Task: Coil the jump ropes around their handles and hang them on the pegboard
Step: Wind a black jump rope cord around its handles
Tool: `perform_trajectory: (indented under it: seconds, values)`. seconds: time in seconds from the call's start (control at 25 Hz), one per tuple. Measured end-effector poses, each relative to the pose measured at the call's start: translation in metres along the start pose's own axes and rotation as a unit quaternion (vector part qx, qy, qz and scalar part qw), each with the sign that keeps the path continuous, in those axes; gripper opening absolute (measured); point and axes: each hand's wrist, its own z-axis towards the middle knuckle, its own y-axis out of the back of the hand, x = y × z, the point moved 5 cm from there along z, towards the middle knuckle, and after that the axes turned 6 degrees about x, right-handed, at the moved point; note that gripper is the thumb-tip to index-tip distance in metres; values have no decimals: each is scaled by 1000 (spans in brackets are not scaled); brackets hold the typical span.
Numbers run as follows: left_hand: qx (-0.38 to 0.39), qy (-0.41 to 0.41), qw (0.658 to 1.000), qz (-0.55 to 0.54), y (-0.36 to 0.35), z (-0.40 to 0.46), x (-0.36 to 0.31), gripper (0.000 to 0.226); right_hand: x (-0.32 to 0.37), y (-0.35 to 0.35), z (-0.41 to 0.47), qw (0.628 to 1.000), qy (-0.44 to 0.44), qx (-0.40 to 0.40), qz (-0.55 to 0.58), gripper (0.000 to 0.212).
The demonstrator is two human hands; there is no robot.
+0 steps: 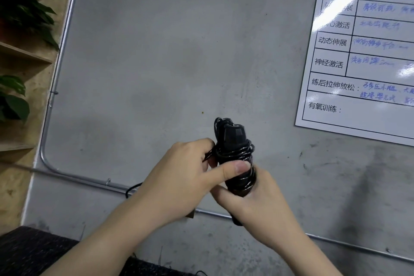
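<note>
A black jump rope (237, 152) is wound in several turns around its black handles, held upright in front of a grey wall. My right hand (253, 206) grips the lower part of the handles from below. My left hand (179, 184) holds the bundle from the left, its thumb pressing on the coils and its fingers pinching a strand of rope behind them. A loose length of black rope (132, 188) loops out below my left hand. No pegboard is in view.
A grey concrete wall (168, 51) fills the view, with a metal conduit (58, 69) running down and along it. A white training chart (363, 51) hangs at the upper right. Wooden shelves (20, 56) with green plants (24, 13) stand at the left. A dark speckled surface (33, 251) lies below.
</note>
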Motion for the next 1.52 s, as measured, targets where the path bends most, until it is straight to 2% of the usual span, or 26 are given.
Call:
perform_trajectory:
  seconds: [0.08, 0.16, 0.24, 0.32, 0.4, 0.52, 0.72, 0.96, 1.04, 1.16, 1.24, 1.32, 1.4, 1.44, 1.52]
  values:
    - [44, -20, 995, -82, 0, 1, 1, 81, 5, -1, -2, 986, 9, 125, 108, 15]
    - [90, -31, 986, -138, -3, -1, -3, 71, 4, -3, -3, 964, 4, 157, 213, 19]
    - [89, -18, 985, -143, -3, 0, -2, 71, -2, -4, -2, 969, 7, 92, 231, 12]
    - [48, 39, 997, -46, 5, 1, 5, 87, -3, -2, -1, 979, 7, 17, 202, 11]
    - [5, 80, 996, 49, 15, 0, 10, 89, -4, 2, 1, 984, 4, -20, 176, 21]
    - [-15, 57, 996, 66, 21, -1, 5, 80, -5, 10, 2, 989, -5, -63, 133, 29]
    - [-34, 9, 995, 91, 16, -5, -2, 60, -9, 14, 7, 992, -7, -94, 90, 27]
    - [-14, -31, 993, 116, 10, -7, -8, 51, -20, 8, 9, 988, -28, -117, 93, 24]
    - [-24, -11, 991, 130, 9, -8, -8, 57, -23, 4, 7, 987, -33, -146, 61, 21]
    - [-80, 43, 987, 131, 9, -10, -7, 74, -22, -9, 0, 980, -46, -196, -4, 24]
    - [-93, 30, 986, 134, 10, -8, -7, 73, -17, -13, -4, 978, -41, -205, -2, 24]
    - [-87, 0, 986, 144, 15, -2, -3, 72, -12, -8, -1, 985, -39, -169, 11, 24]
    - [-55, -23, 997, 38, 24, 5, 8, 68, -5, -7, 2, 995, -36, -45, 84, 21]
    - [-21, -35, 998, -45, 24, 7, 10, 65, -2, -11, 1, 985, -38, 42, 160, 18]
    - [57, -56, 984, -160, 17, 5, 4, 55, 6, -25, -5, 916, -54, 192, 349, 23]
